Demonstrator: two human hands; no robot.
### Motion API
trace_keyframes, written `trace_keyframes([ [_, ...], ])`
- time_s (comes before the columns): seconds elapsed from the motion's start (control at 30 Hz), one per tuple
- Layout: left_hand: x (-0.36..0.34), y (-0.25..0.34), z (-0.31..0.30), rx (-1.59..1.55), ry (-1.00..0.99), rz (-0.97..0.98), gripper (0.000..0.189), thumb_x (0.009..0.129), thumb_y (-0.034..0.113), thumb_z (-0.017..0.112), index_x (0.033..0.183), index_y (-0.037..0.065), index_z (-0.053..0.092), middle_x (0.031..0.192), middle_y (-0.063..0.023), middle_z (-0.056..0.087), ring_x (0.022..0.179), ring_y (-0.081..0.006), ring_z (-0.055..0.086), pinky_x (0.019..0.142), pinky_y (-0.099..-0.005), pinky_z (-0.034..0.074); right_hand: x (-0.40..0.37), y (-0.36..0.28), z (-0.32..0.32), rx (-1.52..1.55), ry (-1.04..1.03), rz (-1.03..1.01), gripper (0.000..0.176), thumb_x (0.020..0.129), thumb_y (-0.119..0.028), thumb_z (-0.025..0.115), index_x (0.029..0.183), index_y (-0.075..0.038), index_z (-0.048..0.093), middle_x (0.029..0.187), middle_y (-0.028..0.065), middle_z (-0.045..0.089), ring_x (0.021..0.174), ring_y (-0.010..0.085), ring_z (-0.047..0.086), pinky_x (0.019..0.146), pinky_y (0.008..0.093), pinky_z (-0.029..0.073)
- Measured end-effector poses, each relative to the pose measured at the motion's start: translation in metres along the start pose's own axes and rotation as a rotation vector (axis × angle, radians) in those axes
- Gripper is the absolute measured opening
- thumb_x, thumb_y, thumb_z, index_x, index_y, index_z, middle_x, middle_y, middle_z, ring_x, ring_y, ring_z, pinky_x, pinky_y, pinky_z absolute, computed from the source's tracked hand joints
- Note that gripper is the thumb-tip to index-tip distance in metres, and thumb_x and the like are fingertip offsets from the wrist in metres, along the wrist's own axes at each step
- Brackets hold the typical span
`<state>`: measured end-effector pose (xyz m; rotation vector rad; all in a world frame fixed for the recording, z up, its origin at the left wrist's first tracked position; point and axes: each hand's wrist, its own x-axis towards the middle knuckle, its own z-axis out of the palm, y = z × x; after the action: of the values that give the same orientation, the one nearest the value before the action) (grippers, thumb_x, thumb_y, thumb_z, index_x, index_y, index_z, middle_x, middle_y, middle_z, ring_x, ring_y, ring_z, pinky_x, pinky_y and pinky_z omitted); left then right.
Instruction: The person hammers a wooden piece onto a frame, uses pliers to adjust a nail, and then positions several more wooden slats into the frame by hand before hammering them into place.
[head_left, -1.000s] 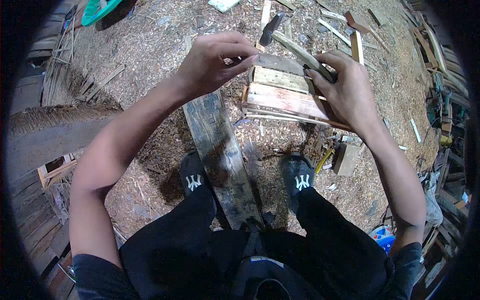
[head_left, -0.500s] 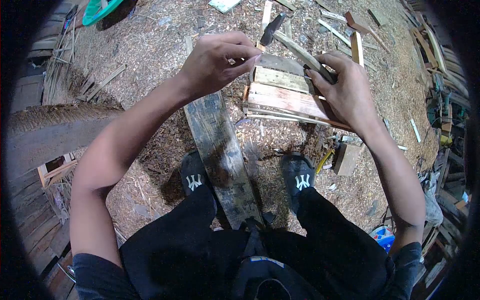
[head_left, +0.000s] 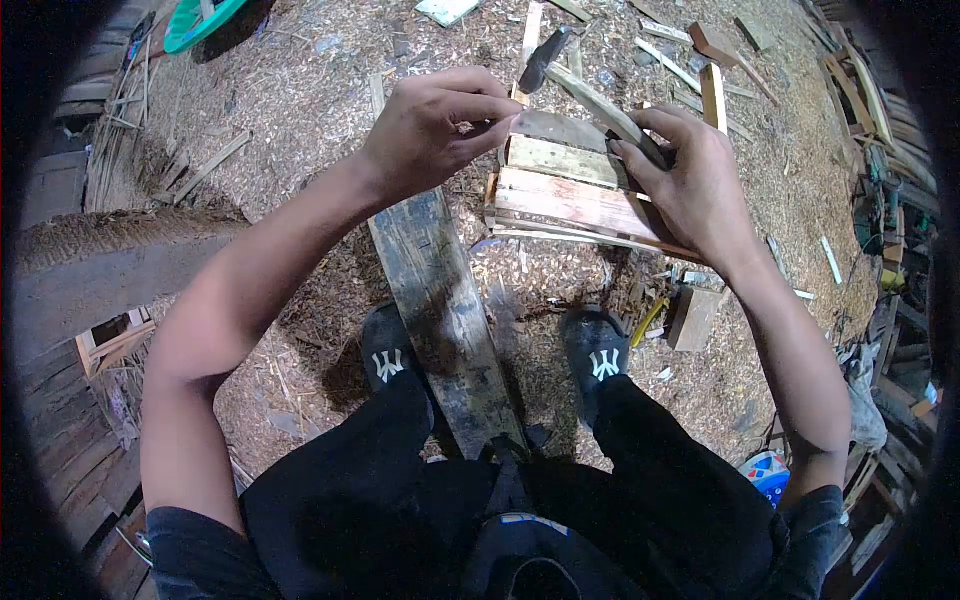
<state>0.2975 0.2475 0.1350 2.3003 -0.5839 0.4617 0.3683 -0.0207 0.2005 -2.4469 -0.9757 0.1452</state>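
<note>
My right hand (head_left: 695, 180) is closed around the wooden handle of a hammer (head_left: 602, 104), whose dark metal head points up and to the left. The same hand rests against the right end of a small slatted wooden box (head_left: 575, 198). At the box's upper left corner, my left hand (head_left: 435, 125) is closed, thumb and fingertips pinched together. Whatever it pinches, if anything, is too small to make out. A grey rounded piece (head_left: 565, 128) forms the far edge of the box, beside the left fingertips.
A worn plank (head_left: 440, 300) runs between my feet, under the box. Wood shavings and offcuts cover the ground. A wooden block (head_left: 695, 318) lies right of my right shoe. A green basin (head_left: 205, 25) sits at the far left, and stacked wood (head_left: 75, 430) lines the left side.
</note>
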Motion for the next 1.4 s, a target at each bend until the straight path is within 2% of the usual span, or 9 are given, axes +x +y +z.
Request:
trace_keyframes([
  [0.13, 0.002, 0.001, -0.001, -0.004, 0.004, -0.001, 0.009, 0.090, 0.011, 0.074, 0.094, 0.004, 0.077, 0.090, -0.0063, 0.073, 0.081, -0.0172, 0.072, 0.070, -0.0293, 0.058, -0.005, -0.001, -0.005, 0.033, 0.039, -0.049, 0.022, 0.089, -0.010, 0.071, 0.106, 0.005, 0.072, 0.091, 0.0197, 0.070, 0.081, 0.0327, 0.070, 0.078, 0.0412, 0.055],
  [0.33, 0.000, 0.000, 0.000, -0.014, 0.018, -0.002, 0.008, 0.089, 0.011, 0.074, 0.093, 0.004, 0.077, 0.087, -0.0054, 0.073, 0.078, -0.0164, 0.071, 0.068, -0.0288, 0.058, -0.022, -0.008, -0.012, 0.164, 0.030, -0.047, 0.036, 0.091, -0.004, 0.066, 0.128, -0.004, 0.068, 0.089, 0.0177, 0.073, 0.072, 0.0256, 0.071, 0.068, 0.0413, 0.058],
  [0.4, 0.000, 0.000, 0.000, -0.012, 0.019, -0.003, 0.008, 0.089, 0.011, 0.074, 0.093, 0.004, 0.077, 0.087, -0.0052, 0.073, 0.078, -0.0160, 0.071, 0.068, -0.0286, 0.058, -0.025, -0.004, -0.011, 0.067, 0.032, -0.168, 0.046, 0.094, 0.001, 0.062, 0.138, -0.013, 0.063, 0.090, 0.0140, 0.074, 0.075, 0.0181, 0.068, 0.068, 0.0339, 0.055],
  [0.6, 0.000, 0.001, 0.001, -0.032, 0.040, 0.017, 0.008, 0.089, 0.010, 0.075, 0.094, 0.004, 0.077, 0.087, -0.0050, 0.072, 0.078, -0.0150, 0.071, 0.068, -0.0278, 0.058, -0.023, -0.012, -0.019, -0.001, -0.087, -0.148, 0.049, 0.094, 0.002, 0.062, 0.139, -0.017, 0.063, 0.084, 0.0119, 0.071, 0.065, 0.0163, 0.061, 0.061, 0.0367, 0.052],
  [0.8, -0.001, 0.000, 0.002, -0.014, 0.051, 0.015, 0.009, 0.089, 0.010, 0.075, 0.096, 0.004, 0.078, 0.087, -0.0052, 0.072, 0.079, -0.0152, 0.070, 0.069, -0.0278, 0.058, -0.022, -0.013, -0.014, 0.059, 0.088, -0.251, 0.050, 0.093, 0.002, 0.063, 0.139, -0.018, 0.063, 0.081, 0.0111, 0.068, 0.064, 0.0148, 0.059, 0.058, 0.0343, 0.049],
  [0.9, -0.001, -0.002, 0.002, -0.027, 0.033, 0.029, 0.010, 0.090, 0.011, 0.075, 0.095, 0.003, 0.077, 0.087, -0.0053, 0.072, 0.079, -0.0154, 0.070, 0.069, -0.0281, 0.058, -0.022, -0.009, -0.014, 0.004, -0.040, -0.204, 0.051, 0.093, 0.002, 0.063, 0.140, -0.018, 0.062, 0.081, 0.0096, 0.068, 0.064, 0.0141, 0.058, 0.056, 0.0321, 0.048],
  [1.0, -0.003, 0.000, 0.003, -0.046, 0.044, 0.000, 0.010, 0.090, 0.011, 0.075, 0.094, 0.002, 0.077, 0.087, -0.0055, 0.072, 0.078, -0.0153, 0.070, 0.068, -0.0284, 0.058, -0.022, -0.009, -0.015, 0.073, 0.089, -0.239, 0.053, 0.092, 0.004, 0.064, 0.140, -0.019, 0.062, 0.080, 0.0085, 0.067, 0.064, 0.0142, 0.058, 0.055, 0.0316, 0.048],
  [1.23, -0.003, -0.003, 0.003, -0.050, 0.025, -0.002, 0.009, 0.090, 0.010, 0.074, 0.094, 0.003, 0.077, 0.088, -0.0063, 0.072, 0.078, -0.0151, 0.071, 0.068, -0.0277, 0.058, -0.024, -0.008, -0.010, 0.025, -0.016, -0.224, 0.053, 0.093, 0.004, 0.062, 0.140, -0.020, 0.062, 0.080, 0.0072, 0.065, 0.061, 0.0133, 0.053, 0.050, 0.0324, 0.044],
  [1.4, -0.004, 0.000, 0.003, -0.066, 0.060, -0.018, 0.009, 0.089, 0.009, 0.074, 0.093, 0.002, 0.077, 0.087, -0.0069, 0.072, 0.078, -0.0160, 0.071, 0.067, -0.0273, 0.057, -0.024, -0.012, -0.011, 0.039, 0.142, -0.273, 0.054, 0.090, 0.000, 0.067, 0.140, -0.019, 0.062, 0.074, 0.0107, 0.063, 0.060, 0.0161, 0.060, 0.053, 0.0342, 0.051],
])
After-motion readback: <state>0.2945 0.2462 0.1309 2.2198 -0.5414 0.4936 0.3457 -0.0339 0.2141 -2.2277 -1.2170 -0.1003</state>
